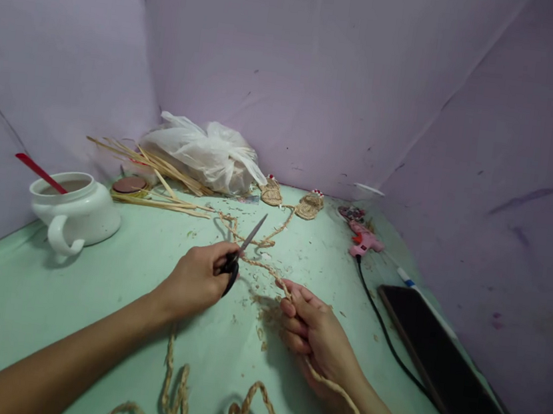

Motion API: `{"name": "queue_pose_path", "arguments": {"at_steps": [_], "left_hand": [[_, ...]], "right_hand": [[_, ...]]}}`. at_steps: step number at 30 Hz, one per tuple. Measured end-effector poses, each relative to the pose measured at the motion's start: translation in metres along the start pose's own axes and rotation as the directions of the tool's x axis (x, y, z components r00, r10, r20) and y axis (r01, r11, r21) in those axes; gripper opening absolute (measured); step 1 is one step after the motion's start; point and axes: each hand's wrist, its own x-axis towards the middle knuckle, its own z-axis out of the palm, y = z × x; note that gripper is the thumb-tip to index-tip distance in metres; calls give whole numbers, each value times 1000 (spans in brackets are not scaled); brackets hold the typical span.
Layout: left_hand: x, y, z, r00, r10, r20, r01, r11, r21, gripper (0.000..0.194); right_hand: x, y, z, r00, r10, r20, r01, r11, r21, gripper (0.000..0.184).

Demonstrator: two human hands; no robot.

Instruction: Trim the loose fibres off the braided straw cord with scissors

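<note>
Black-handled scissors (252, 232) are in my left hand (202, 275), which is closed around the handles with the blades pointing up and away to the right. A braided straw cord (263, 265) runs from beside the left fingertips to my right hand (315, 322). The right thumb and fingers pinch this cord, and its tail (341, 393) passes under the palm and along the right wrist. Whether the left fingers also grip the cord, I cannot tell. More loops of cord (182, 397) lie near me, and another stretch (275, 237) lies beyond the blades.
A white pot (89, 214) with a red stick stands left. Behind are straw strips (175, 171), a white plastic bag (207, 151) and two small woven slippers (310, 204). On the right lie a pink glue gun (366, 240), its black cable (379, 313) and a dark phone-like slab (440, 355).
</note>
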Motion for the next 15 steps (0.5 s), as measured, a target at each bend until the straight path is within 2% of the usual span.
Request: {"name": "queue_pose_path", "arguments": {"at_steps": [4,8,12,15], "left_hand": [[1,-1,6,998,-63,26,67,970,-234,28],[-1,3,9,998,-56,21,60,962,-267,29],[-4,6,6,999,12,-42,-19,987,-160,28],[-7,7,4,987,136,-87,-131,990,55,30]], "right_hand": [[-2,0,2,999,50,10,-49,994,-98,26],[-4,3,5,996,57,64,-45,983,-175,21],[-4,2,5,996,53,68,-42,986,-160,21],[-3,-2,2,993,56,101,-51,997,-51,22]]}}
